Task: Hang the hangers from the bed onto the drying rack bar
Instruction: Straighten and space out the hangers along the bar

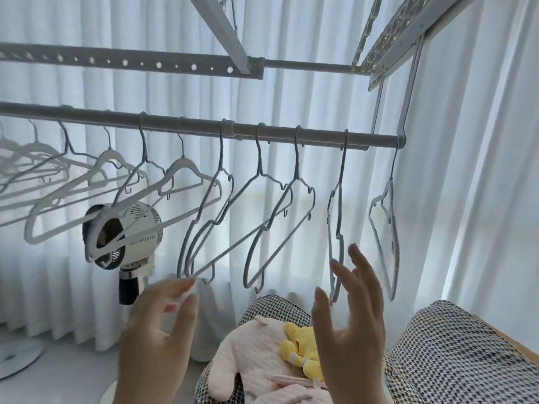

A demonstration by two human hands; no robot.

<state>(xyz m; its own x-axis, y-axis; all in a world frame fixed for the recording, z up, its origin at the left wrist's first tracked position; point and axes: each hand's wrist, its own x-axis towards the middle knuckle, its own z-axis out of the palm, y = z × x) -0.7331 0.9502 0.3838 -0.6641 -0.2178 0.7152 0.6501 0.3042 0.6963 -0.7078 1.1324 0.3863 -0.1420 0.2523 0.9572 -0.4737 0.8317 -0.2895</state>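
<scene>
The grey drying rack bar [262, 135] runs across the view at head height. Several grey and white hangers hang from it by their hooks; the rightmost ones are a thin grey hanger [335, 217] turned edge-on and another grey hanger [388, 228] at the bar's end. My left hand [157, 330] is raised below the hangers with fingers loosely spread, its fingertips near the low corner of a grey hanger [204, 228]; it holds nothing. My right hand [350, 316] is open, fingers straight, just in front of the edge-on hanger's lower part.
A white standing fan [128, 228] stands behind the hangers at the left, its round base [17, 357] on the floor. White curtains fill the background. A checkered cushion [455, 357] with a pink plush [250, 360] and a yellow plush toy [300, 351] lies below my hands. An upper rack frame [131, 64] hangs overhead.
</scene>
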